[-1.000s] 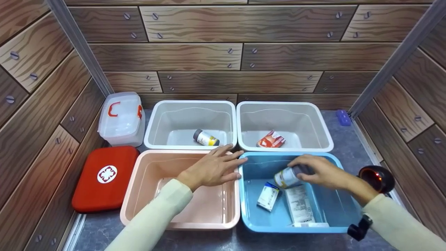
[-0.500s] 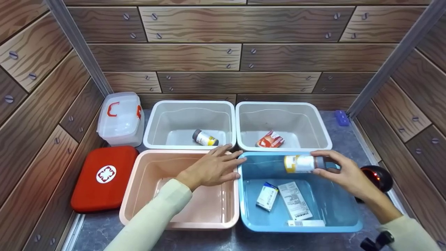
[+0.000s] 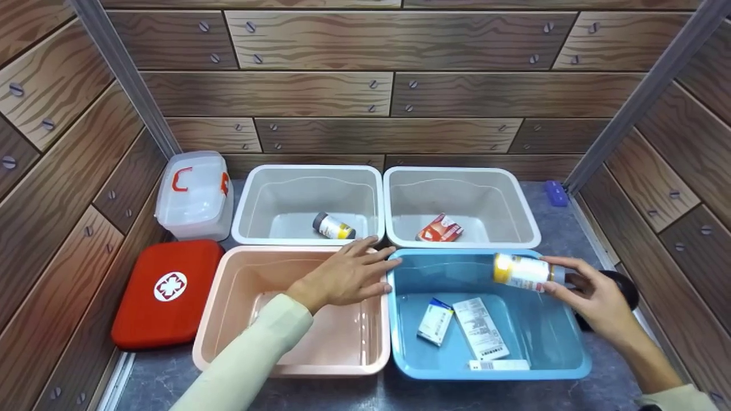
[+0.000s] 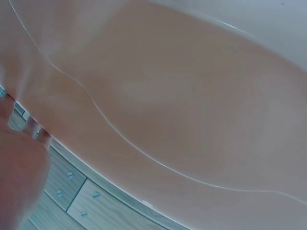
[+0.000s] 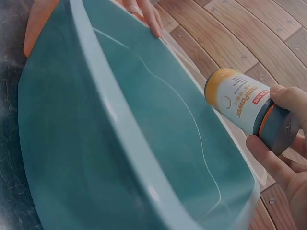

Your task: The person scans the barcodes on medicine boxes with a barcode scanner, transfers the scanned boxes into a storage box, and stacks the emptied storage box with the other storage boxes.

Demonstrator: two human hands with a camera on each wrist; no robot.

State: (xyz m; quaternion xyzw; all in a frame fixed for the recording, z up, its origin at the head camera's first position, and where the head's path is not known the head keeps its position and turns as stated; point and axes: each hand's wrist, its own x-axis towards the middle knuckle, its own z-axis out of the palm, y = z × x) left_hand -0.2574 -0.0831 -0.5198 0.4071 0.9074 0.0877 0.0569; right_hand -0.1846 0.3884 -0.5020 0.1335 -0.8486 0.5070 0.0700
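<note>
My right hand (image 3: 602,302) grips a supplement bottle (image 3: 521,272) by its dark cap. The bottle lies nearly level above the right side of the blue bin (image 3: 491,374), its yellow and white label showing. In the right wrist view, thumb and fingers close round the cap end of the bottle (image 5: 238,98). With its fingers straight and spread, my left hand (image 3: 345,277) is at the back right of the pink bin (image 3: 320,370), fingertips by the rims. Inside the blue bin lie a blue-and-white box (image 3: 436,322), a longer white box (image 3: 481,329) and a slim white box (image 3: 499,365).
Behind stand two grey bins; the left one (image 3: 308,169) holds a similar bottle (image 3: 333,226), the right one (image 3: 460,170) a red box (image 3: 440,228). A red case (image 3: 167,294) and a clear lidded box (image 3: 195,196) are at left. A purple object (image 3: 556,194) lies back right.
My right hand has lifted the bottle out from over the boxes and carried it right, its yellow end turned left. The left hand keeps its place.
</note>
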